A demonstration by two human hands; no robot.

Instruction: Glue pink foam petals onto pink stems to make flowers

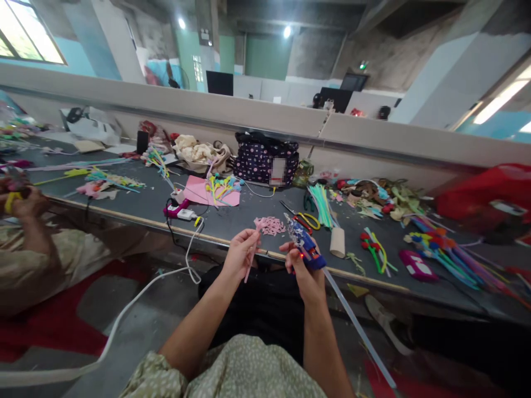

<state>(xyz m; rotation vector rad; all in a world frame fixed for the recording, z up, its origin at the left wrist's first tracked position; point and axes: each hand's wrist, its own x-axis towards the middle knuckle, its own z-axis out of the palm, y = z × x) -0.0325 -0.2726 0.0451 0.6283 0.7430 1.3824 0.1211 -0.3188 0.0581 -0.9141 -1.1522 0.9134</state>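
Observation:
Pinched in my left hand is a pink pipe cleaner stem, held upright with small pink pieces at its top. My right hand grips a blue hot glue gun, its nozzle end crusted and pointing up and away. A long translucent glue stick runs out of the back of the gun. Just beyond my left fingers lies a heap of small pink pieces on the dark table. Scissors with red and yellow handles rest behind the glue gun.
A white cable and power strip lie to the left. Pipe cleaners, a beige cylinder and a magenta box sit on the right. A dotted bag stands at the back. Another person's hands work at far left.

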